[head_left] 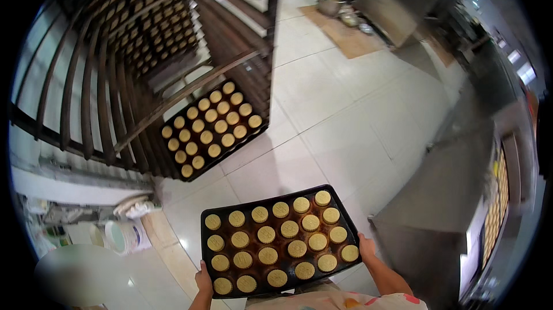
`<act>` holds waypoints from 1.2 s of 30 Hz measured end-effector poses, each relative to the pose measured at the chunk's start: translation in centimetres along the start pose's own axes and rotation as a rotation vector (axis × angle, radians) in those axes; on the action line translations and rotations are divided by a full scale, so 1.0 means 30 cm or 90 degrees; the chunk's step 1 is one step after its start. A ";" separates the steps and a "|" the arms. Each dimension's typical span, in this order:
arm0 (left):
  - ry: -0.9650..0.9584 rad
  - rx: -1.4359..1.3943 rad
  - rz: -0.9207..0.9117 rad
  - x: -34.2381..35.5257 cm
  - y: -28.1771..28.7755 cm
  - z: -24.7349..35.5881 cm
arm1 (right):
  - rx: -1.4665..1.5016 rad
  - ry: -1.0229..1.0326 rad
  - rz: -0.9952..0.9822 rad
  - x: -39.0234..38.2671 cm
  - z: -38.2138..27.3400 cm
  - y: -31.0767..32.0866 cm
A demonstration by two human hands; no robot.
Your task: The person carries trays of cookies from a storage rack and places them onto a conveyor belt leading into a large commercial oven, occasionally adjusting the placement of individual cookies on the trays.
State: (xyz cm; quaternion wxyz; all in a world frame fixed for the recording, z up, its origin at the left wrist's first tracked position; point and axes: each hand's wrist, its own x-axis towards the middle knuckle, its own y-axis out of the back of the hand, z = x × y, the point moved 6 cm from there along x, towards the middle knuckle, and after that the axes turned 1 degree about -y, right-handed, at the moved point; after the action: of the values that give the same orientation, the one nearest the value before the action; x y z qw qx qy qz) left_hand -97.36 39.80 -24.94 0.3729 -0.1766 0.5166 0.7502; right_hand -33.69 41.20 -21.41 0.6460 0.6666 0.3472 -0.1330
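Between my two hands is a dark baking tray (252, 251) bearing rows of round, pale yellow pastries with stamped tops. My left hand (203, 278) is closed on the tray's left edge, its fingers partly hidden under the rim. On the opposite short edge, my right hand (366, 248) grips the tray near its lower right corner. Ahead and to the left stands a tall brown metal rack (167, 100). Low in it, a second tray (227, 150) of similar round pastries juts out toward me.
More pastry-filled trays (152, 28) sit deeper in the rack. Pale floor tiles (340, 114) run ahead. A steel machine (438, 177) stands on the right, beside another pastry tray (496, 212). White buckets (124, 236) are at the lower left, and metal pots (331, 4) stand far ahead.
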 end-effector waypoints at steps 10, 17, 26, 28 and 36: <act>-0.375 -0.153 -0.266 -0.552 0.007 0.376 | 0.394 0.030 0.126 -0.411 0.626 0.444; -0.465 -0.307 -0.361 -1.205 -0.123 0.372 | 0.738 0.066 0.316 -0.467 1.285 0.628; -0.573 -0.268 -0.706 -2.114 -0.603 0.102 | 0.770 -0.082 0.594 -0.696 2.278 1.003; -0.578 -0.233 -0.742 -2.226 -0.731 0.055 | 0.828 -0.072 0.656 -0.677 2.472 0.999; -0.635 -0.052 -0.737 -2.595 -1.128 -0.004 | 0.914 -0.140 0.697 -0.646 2.780 1.076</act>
State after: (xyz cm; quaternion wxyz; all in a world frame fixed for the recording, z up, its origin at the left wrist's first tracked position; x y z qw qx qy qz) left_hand -20.93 16.71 3.87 0.8889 -0.0731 0.0836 0.4444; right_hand -4.59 -41.52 4.70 0.0781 0.9642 -0.2476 -0.0545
